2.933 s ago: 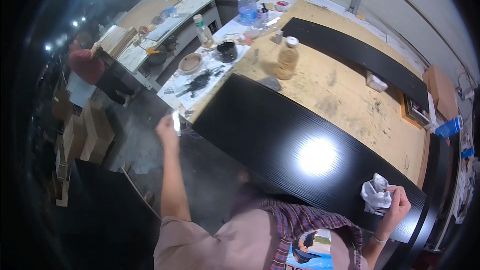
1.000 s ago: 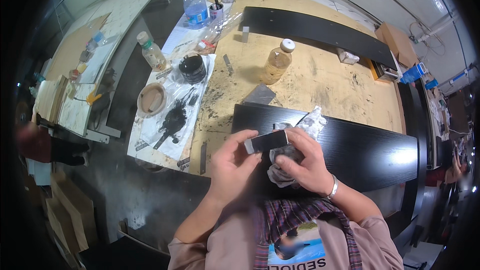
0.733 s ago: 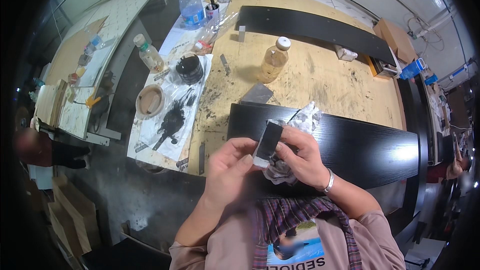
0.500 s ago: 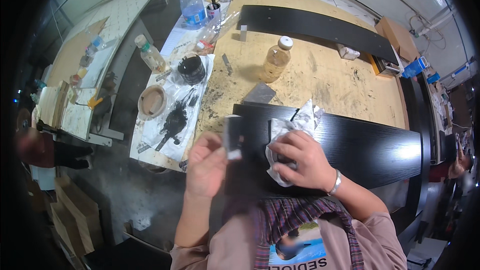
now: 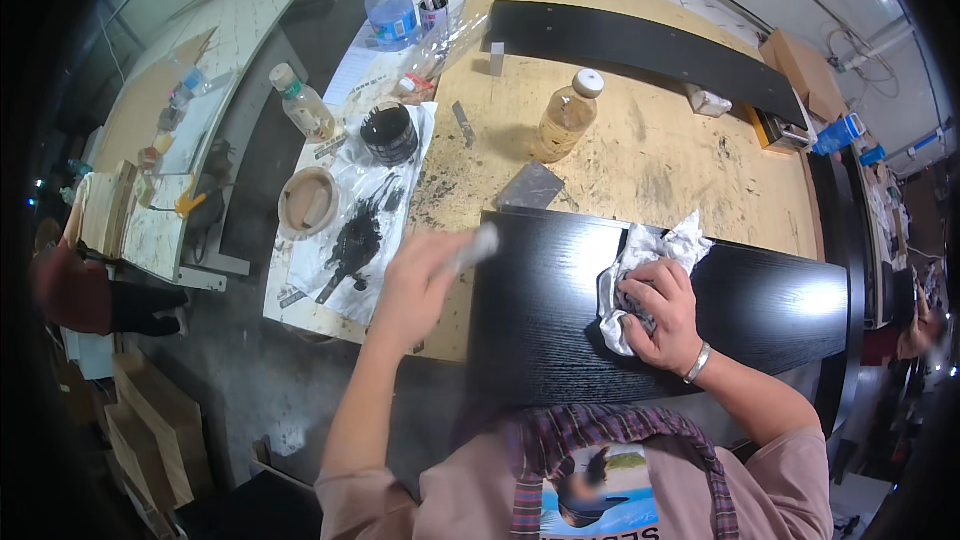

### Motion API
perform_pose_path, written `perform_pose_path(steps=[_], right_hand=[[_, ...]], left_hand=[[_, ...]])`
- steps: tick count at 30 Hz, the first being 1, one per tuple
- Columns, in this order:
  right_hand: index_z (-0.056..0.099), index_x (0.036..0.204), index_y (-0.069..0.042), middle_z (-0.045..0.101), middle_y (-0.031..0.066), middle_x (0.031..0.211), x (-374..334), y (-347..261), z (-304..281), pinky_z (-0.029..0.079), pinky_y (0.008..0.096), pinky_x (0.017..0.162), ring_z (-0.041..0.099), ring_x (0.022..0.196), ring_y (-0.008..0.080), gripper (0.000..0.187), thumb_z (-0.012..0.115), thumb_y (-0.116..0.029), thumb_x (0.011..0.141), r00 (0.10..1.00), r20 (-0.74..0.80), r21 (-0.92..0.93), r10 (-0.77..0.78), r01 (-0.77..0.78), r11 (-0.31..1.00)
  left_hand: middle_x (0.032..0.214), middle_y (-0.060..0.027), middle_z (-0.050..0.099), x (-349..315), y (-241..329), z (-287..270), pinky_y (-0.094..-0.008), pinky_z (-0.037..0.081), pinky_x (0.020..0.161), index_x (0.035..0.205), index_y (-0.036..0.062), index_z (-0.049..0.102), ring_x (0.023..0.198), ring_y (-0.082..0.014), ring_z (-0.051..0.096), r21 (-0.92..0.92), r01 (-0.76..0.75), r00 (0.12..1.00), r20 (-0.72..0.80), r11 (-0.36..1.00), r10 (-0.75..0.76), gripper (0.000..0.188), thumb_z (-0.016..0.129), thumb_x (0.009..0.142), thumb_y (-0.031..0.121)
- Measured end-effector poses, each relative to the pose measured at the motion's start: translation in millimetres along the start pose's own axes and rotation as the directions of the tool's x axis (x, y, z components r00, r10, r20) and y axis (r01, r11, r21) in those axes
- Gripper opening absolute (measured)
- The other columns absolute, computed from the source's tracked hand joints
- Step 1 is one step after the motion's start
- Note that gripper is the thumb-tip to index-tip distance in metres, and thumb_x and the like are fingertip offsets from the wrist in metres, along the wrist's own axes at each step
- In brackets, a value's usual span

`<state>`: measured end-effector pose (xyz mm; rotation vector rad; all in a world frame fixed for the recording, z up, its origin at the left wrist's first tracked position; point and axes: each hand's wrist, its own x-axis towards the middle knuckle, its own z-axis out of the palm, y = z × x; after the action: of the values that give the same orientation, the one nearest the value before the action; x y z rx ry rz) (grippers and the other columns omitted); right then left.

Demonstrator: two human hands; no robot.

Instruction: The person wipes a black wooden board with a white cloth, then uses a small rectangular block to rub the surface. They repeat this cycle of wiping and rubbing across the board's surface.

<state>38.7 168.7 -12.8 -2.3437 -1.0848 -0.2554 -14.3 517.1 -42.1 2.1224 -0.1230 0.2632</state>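
Note:
A black wood-grained board (image 5: pixel 560 340) lies along the near edge of the table. On it, my right hand (image 5: pixel 668 305) is closed over a crumpled white rag (image 5: pixel 620 290) stained with dark smears, pressing it flat to the surface. My left hand (image 5: pixel 415 275) is raised at the board's left end, closed on a small flat piece with a pale end (image 5: pixel 484 241), blurred by motion; its kind cannot be made out. Just behind the board lies a dark grey flat sheet (image 5: pixel 532 186).
A capped bottle of yellowish liquid (image 5: pixel 568 120) stands behind the board. To the left are a black-smeared pot (image 5: pixel 389 134), a round tub (image 5: pixel 308 203) and a stained white sheet (image 5: pixel 310 265). A second black board (image 5: pixel 640 43) lies at the back.
My right hand has slid to the right along the board with the rag. The left hand has shifted up, and the flat piece in it has turned away from facing me.

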Motion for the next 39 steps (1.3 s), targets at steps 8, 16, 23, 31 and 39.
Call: perform_pose_path(steps=[8,16,23,31,39], right_hand=[[0.07,0.105,-0.005,0.063,0.0103,0.104,5.3,2.7,3.3,0.046,0.0461,0.09,0.058,0.099,0.034,0.034,0.071,-0.022,0.076,1.0,-0.023,-0.027,0.008,-0.008,1.0],[0.069,0.104,-0.005,0.063,0.0106,0.103,11.0,12.2,7.6,0.045,0.0456,0.089,0.057,0.098,0.0341,0.032,0.071,-0.02,0.076,0.999,-0.03,-0.017,0.021,-0.021,1.0],[0.069,0.105,-0.005,0.062,0.0106,0.104,10.1,12.6,8.1,0.044,0.0459,0.09,0.056,0.099,0.0341,0.033,0.071,-0.019,0.075,1.0,-0.014,-0.019,0.0,0.0,1.0],[0.068,0.107,-0.005,0.061,0.0103,0.106,8.4,16.7,11.0,0.042,0.0455,0.091,0.055,0.099,0.0332,0.034,0.072,-0.019,0.076,0.999,-0.022,-0.003,-0.027,0.027,1.0],[0.067,0.104,-0.007,0.061,0.0107,0.106,7.6,13.9,14.0,0.042,0.0464,0.092,0.056,0.1,0.0342,0.03,0.073,-0.019,0.077,0.999,-0.025,0.002,-0.04,0.04,0.999]], left_hand=[[0.112,-0.0152,0.07,-30.7,31.2,-39.1,-0.0404,0.051,0.094,0.127,0.005,0.072,0.104,-0.0326,0.066,-0.013,0.05,0.993,0.107,0.999,-0.048,0.042,0.063,0.087,-0.006],[0.11,-0.0151,0.069,-30.5,24.2,-18.5,-0.0394,0.052,0.091,0.131,0.008,0.071,0.102,-0.0321,0.065,0.093,-0.032,0.971,0.241,0.995,0.008,0.047,0.064,0.087,-0.004],[0.108,-0.0128,0.067,-79.4,46.1,-35.7,-0.0325,0.051,0.078,0.128,0.0056,0.072,0.087,-0.0242,0.064,-0.081,0.215,0.976,0.06,0.973,-0.21,0.049,0.065,0.082,-0.009],[0.108,-0.0137,0.068,-141.3,63.4,-26.9,-0.0347,0.051,0.087,0.127,0.0033,0.072,0.099,-0.0295,0.065,0.012,0.237,0.955,0.18,0.971,-0.235,0.047,0.065,0.082,-0.008],[0.111,-0.0159,0.068,-116.5,93.2,28.0,-0.0332,0.053,0.084,0.126,-0.0011,0.069,0.096,-0.0292,0.066,0.096,0.228,0.871,-0.465,0.969,-0.159,0.043,0.063,0.085,-0.01]])
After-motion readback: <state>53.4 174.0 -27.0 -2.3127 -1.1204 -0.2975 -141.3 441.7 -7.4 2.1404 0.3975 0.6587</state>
